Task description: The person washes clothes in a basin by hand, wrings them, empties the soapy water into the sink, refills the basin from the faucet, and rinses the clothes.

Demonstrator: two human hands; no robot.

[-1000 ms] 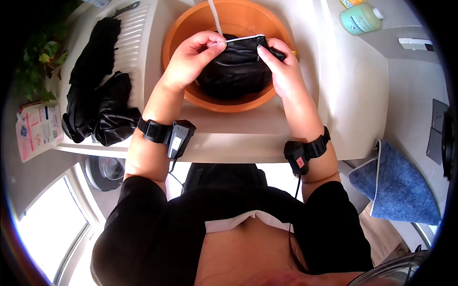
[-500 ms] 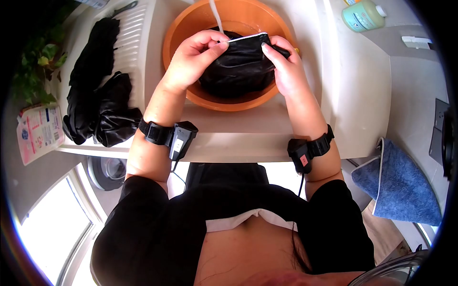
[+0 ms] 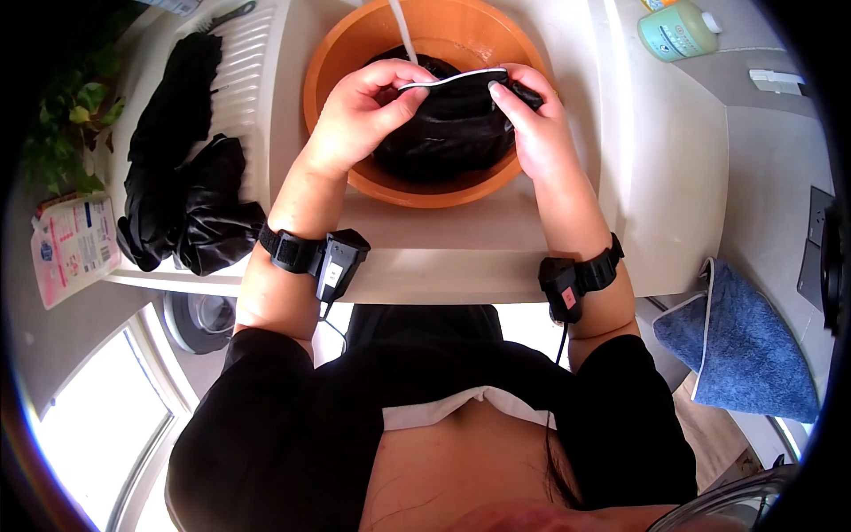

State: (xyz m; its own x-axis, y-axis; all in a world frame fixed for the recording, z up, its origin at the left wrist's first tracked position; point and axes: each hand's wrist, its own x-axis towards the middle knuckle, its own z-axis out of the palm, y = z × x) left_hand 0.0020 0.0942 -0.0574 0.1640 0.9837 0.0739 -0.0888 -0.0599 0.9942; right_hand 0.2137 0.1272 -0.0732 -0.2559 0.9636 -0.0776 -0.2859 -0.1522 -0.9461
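Note:
A wet black garment (image 3: 443, 133) with a thin white edge hangs from both hands into an orange basin (image 3: 332, 53). My left hand (image 3: 368, 106) pinches one end of the white edge between thumb and fingers. At the other end, my right hand (image 3: 532, 115) grips the cloth, thumb on top. The edge sags a little between them. Water runs in a thin stream (image 3: 403, 31) into the basin just behind my left hand. Which garment it is cannot be made out, and its lower part is bunched in the basin.
More black clothing (image 3: 191, 195) lies on the ribbed washboard (image 3: 244, 71) at left, with a brush (image 3: 232, 16) above it. A pink-and-white pouch (image 3: 75, 244) and a plant (image 3: 84, 111) are farther left. On the right are a green bottle (image 3: 678, 31) and a hanging blue towel (image 3: 745, 346).
The white edge has slackened from a straight line into a slight curve. Both hands have shifted slightly and still hold the cloth.

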